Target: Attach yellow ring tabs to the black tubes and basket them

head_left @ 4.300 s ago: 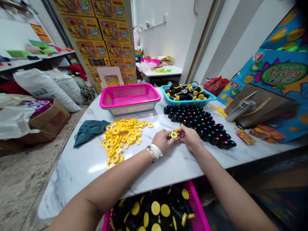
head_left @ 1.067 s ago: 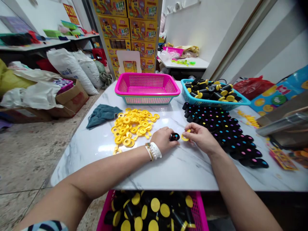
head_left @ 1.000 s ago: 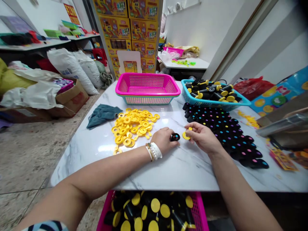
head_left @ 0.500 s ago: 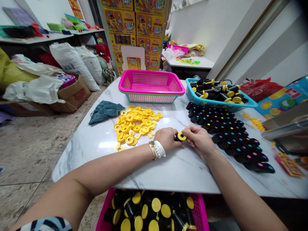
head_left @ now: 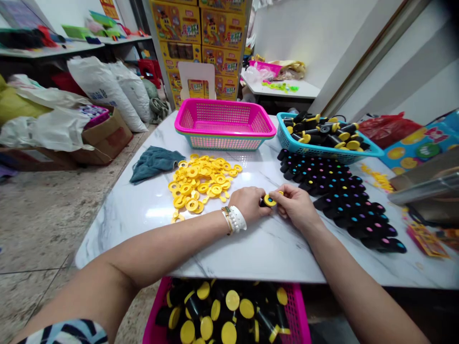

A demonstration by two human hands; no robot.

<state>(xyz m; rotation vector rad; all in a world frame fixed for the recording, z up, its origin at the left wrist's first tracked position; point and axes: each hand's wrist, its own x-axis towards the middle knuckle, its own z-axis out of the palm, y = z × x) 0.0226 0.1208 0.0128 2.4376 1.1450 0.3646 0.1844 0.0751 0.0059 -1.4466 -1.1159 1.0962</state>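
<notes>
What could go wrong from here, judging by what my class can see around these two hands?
The yellow ring might seat crookedly on the black tube, since the right hand holds it from one side.
The left hand, beside the loose yellow rings, could scatter them.
A careless move right might jostle the laid-out black tubes.
</notes>
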